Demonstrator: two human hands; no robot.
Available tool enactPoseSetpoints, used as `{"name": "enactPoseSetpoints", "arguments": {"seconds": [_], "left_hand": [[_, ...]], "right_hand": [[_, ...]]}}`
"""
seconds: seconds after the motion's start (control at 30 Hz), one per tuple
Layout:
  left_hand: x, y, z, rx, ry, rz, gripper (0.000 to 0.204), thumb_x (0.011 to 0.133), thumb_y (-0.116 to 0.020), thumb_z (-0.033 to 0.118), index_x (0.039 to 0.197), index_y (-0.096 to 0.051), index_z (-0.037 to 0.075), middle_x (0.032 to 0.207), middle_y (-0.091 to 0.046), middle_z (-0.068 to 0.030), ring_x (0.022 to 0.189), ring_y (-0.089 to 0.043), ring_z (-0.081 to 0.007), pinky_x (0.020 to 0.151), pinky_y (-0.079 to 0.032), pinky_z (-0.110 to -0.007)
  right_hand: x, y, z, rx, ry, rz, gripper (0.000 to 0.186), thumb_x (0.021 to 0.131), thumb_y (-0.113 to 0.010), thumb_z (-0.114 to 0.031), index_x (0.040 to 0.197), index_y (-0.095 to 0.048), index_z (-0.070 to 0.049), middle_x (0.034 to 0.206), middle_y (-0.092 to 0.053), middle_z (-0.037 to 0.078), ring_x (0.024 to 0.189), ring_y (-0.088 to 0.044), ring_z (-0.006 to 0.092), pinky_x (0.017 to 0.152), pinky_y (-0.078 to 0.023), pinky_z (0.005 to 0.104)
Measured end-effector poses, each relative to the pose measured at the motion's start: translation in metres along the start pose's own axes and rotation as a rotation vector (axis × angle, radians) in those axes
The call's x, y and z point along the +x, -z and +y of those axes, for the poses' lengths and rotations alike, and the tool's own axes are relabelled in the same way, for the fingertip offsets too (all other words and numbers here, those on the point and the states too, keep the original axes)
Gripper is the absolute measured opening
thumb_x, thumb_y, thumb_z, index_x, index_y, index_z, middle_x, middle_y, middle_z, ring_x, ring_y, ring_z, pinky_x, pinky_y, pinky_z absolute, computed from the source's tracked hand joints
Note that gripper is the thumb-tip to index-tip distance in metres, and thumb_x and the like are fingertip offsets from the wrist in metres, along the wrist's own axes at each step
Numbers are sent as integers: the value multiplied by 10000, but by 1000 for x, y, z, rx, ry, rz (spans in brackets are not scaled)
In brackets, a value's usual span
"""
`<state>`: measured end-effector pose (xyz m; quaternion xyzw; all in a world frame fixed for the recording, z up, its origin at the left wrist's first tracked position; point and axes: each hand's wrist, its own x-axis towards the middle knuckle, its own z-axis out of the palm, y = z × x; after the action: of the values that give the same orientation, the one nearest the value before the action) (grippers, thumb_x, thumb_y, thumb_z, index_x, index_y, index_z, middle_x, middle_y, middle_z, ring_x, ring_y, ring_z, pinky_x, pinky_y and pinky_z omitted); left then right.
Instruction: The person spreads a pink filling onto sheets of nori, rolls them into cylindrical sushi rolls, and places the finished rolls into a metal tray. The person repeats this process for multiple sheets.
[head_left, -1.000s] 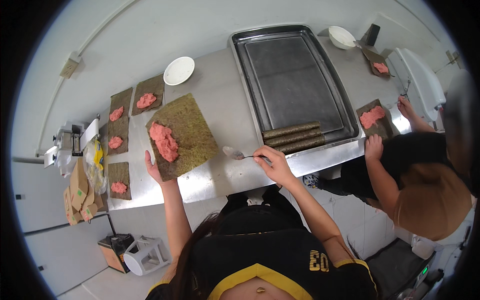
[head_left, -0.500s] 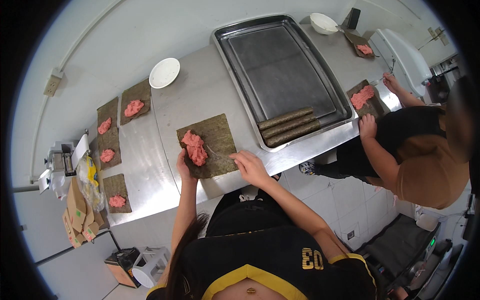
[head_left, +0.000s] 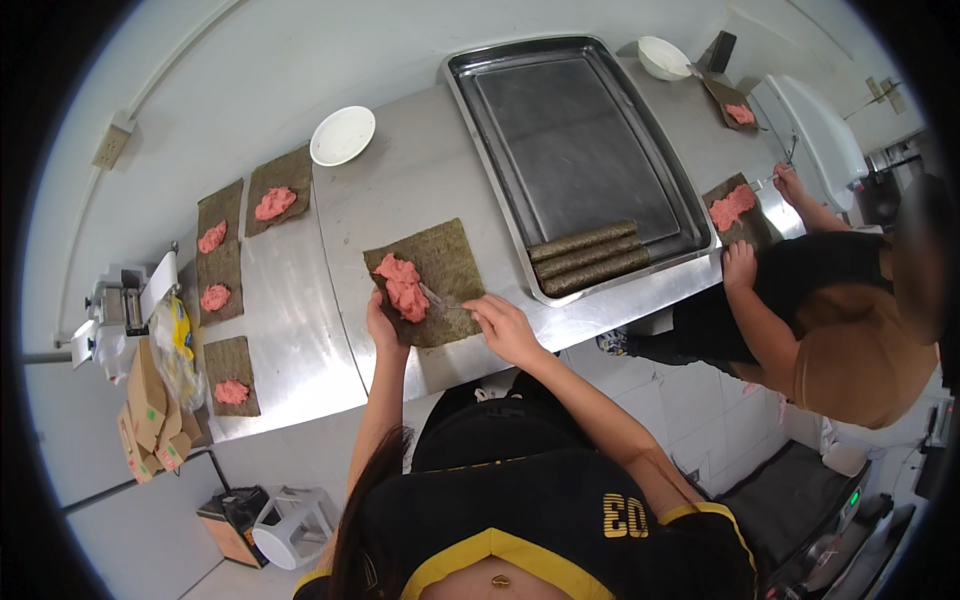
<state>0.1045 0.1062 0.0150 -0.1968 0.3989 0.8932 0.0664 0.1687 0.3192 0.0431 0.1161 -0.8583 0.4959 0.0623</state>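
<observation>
A dark green seaweed sheet [head_left: 455,260] lies before me at the table's front edge, a lump of pink minced meat [head_left: 402,287] on its left half. My left hand [head_left: 386,325] grips the sheet's lower left edge, the fingers partly hidden beneath it. In my right hand [head_left: 505,328] is a thin metal fork [head_left: 452,305], pinched by its handle. Its head touches the right side of the meat; the tines are hard to make out.
Several seaweed sheets with meat [head_left: 232,392] lie at left. A white plate [head_left: 342,136] stands behind. A large metal tray [head_left: 600,150] holds three seaweed rolls [head_left: 588,258]. At right, a co-worker's hands [head_left: 740,268] work on another sheet; a white bowl [head_left: 663,59] sits beyond.
The fork's head has come closer to the meat, now against its right side. My hands stay around the same sheet. The whole view has shifted slightly.
</observation>
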Motion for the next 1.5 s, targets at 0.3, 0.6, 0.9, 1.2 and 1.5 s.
{"name": "enactPoseSetpoints", "arguments": {"seconds": [0.3,0.6,0.9,1.2,1.5], "left_hand": [[-14,20,25,746,-160,198,397,906,-411,144,1240,-530,-36,1193,-587,-123,1100,-534,-199,963,-383,-292],[-12,48,21,825,-197,240,449,851,-447,29,1295,-457,-34,1148,-603,-165,1029,-581,-249,931,-423,-317],[-45,56,74,1761,-369,-226,1035,711,-761,271,1516,-119,162,1560,-215,-68,1446,-98,-365,1147,-142,-565],[-29,71,82,1872,-335,-399,1277,567,-841,429,1524,-38,163,1569,-198,-43,1451,-49,-369,1141,-105,-599],[-21,74,83,1917,-327,-445,1353,541,-832,511,1522,25,145,1568,-200,-54,1450,-35,-378,1142,-69,-600]], "right_hand": [[3,4,3,151,-151,-11,200,877,-560,-1,1061,-635,-29,856,-605,113,712,-605,230,629,-457,303],[16,-10,-16,150,-116,-74,180,876,-547,1,1036,-622,-27,902,-618,137,757,-629,284,643,-475,337],[13,-21,-41,-282,-24,-161,237,858,-530,-12,1068,-623,-67,908,-587,146,841,-597,358,713,-481,440],[1,-53,-48,-579,98,-186,398,740,-547,42,1113,-630,-68,948,-574,97,873,-575,304,751,-489,411],[-2,-57,-64,-744,187,-270,409,721,-545,5,1119,-605,-66,963,-561,80,850,-551,276,754,-480,394]]}}
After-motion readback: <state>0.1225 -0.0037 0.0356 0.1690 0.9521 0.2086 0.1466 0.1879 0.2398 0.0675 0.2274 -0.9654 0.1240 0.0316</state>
